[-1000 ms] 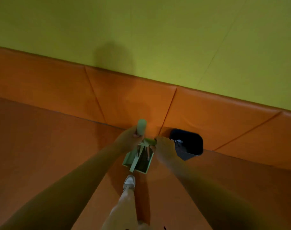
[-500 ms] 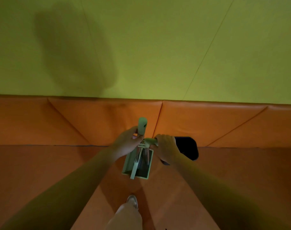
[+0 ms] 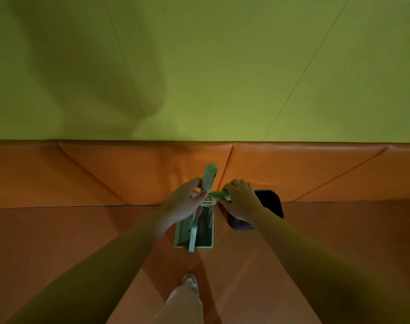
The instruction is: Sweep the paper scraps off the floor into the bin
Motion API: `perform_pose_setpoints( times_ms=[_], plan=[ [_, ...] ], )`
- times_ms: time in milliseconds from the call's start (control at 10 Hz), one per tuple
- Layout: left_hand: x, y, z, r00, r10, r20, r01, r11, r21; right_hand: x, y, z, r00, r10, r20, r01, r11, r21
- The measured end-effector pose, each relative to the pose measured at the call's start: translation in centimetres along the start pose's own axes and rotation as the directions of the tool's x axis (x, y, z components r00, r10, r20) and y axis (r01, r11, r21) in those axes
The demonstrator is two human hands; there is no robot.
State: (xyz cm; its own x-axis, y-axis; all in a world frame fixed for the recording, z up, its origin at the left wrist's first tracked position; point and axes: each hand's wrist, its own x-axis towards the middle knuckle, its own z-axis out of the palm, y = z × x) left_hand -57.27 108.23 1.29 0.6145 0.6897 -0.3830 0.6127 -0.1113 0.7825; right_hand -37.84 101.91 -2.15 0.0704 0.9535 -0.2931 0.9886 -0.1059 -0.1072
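Observation:
A pale green dustpan stands upright on the orange floor just in front of me, seen from above, with a broom clipped into it. My left hand grips the upright green broom handle. My right hand is closed on the dustpan's handle, which points sideways. A black bin stands against the padded wall, right behind my right hand and partly hidden by it. No paper scraps show on the floor.
An orange padded band runs along the foot of the yellow-green wall. My leg and a pale shoe are below the dustpan. Orange floor mats spread to both sides.
The view has swung to face the wall squarely. Both hands keep their grips on the two handles, and the bin sits more hidden behind my right hand.

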Motion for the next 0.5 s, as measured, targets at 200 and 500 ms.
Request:
perform_pose_setpoints(
  times_ms=[200,500],
  plan=[
    [0.2,-0.1,0.9,0.998,-0.051,0.025,0.051,0.999,0.004,-0.3,0.9,-0.7,0.986,0.148,0.073,-0.15,0.988,0.023],
    [-2.7,-0.1,3.2,0.998,-0.058,-0.007,0.058,0.998,0.021,-3.8,2.1,-1.0,0.993,0.113,0.027,-0.116,0.977,0.178]
  ],
)
